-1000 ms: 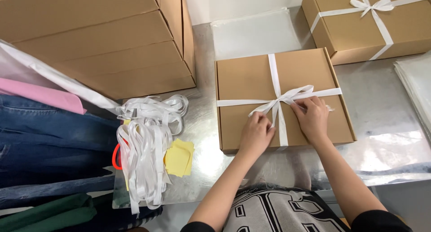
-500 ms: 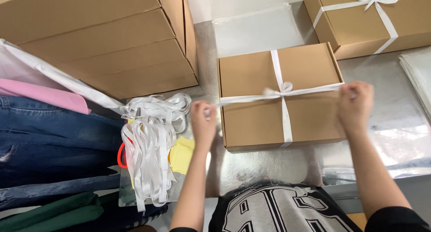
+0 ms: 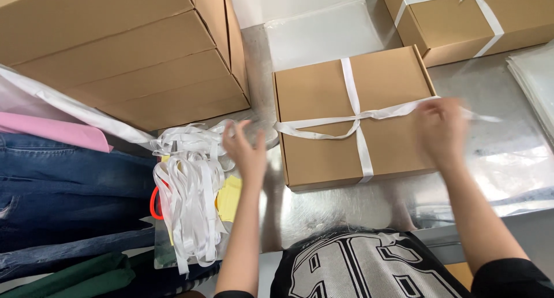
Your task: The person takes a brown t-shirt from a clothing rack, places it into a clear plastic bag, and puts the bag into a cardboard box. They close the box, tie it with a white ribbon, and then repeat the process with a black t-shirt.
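Your left hand [image 3: 245, 151], fingers spread and empty, and your blurred right hand [image 3: 441, 128] pinching white ribbon [image 3: 352, 122] flank a flat brown cardboard box [image 3: 323, 90] on a shiny metal table [image 3: 346, 203].

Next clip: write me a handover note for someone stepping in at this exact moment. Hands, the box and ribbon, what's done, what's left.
Left hand: pulled out left of the cardboard box, fingers spread; blur hides whether it holds the ribbon end.
Right hand: at the box's right edge, on the other end.
White ribbon: crossed over the lid, knotted at the middle, no bow.
Spare ribbons: heaped at left.
Done: wrap and first knot. Left: the bow, as on the tied box behind.
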